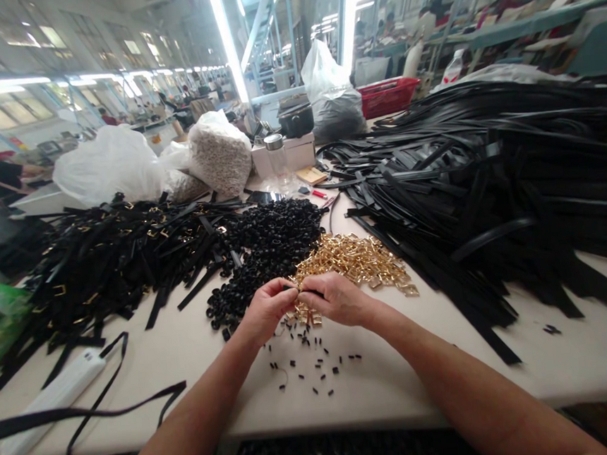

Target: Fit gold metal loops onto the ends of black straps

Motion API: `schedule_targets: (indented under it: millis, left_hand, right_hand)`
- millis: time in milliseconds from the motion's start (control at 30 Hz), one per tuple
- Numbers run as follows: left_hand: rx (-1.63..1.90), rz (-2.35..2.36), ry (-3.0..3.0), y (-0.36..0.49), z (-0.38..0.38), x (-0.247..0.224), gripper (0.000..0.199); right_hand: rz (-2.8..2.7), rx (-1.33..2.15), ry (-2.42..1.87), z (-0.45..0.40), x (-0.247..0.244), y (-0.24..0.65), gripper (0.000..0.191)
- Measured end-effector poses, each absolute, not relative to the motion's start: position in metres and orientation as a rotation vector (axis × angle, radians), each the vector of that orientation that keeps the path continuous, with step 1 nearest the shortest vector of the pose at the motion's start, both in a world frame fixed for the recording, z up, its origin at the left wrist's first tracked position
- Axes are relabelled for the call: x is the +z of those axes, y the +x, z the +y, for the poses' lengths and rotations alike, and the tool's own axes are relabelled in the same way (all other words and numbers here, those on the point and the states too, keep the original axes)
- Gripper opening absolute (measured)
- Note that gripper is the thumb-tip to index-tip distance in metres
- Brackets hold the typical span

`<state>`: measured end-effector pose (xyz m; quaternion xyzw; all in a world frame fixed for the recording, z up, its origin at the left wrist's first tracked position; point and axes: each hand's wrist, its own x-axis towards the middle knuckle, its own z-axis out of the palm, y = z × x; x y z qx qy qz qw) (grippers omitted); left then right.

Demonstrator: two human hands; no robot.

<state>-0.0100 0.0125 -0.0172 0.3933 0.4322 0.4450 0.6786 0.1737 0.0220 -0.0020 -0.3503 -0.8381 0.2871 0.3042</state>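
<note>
Straps (126,261) sit heaped at the left of the frame with gold glinting among them, and from where I stand those look like the part that is done. Plenty seems left: long black strips (491,190) sprawl over the right side, bare as far as I can see, while black loops (275,240) and gold buckles (359,259) lie in two loose piles near the centre. I'd guess it is midway, though I can't count either heap. The small black piece (287,287) in hand is at the centre of the frame, between the two hands, right at the fingertips and mostly covered by them. The left hand (265,310) presses thumb and forefinger together on it; the right hand (340,299) is curled, thumb and finger closed on what looks like its other end. Black scraps (336,370) lie scattered on the table (392,390), lower in the frame.
</note>
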Motion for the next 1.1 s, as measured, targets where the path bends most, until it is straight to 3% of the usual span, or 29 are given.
schedule_targets:
  millis: [267,733,1100]
  left_hand:
    - [1.284,0.965,0.778,-0.022,0.023,-0.01,0.02]
    - [1.06,1.025,0.879,-0.011,0.015,-0.015,0.028]
    - [1.149,1.156,1.149,-0.01,0.015,-0.017,0.026]
  right_hand:
    - [-2.192,0.759,-1.089,0.024,0.006,0.179,0.02]
    - [-2.123,0.768,-1.087,0.018,-0.004,0.168,0.013]
    - [-2.1,0.612,-1.222,0.016,-0.003,0.166,0.021]
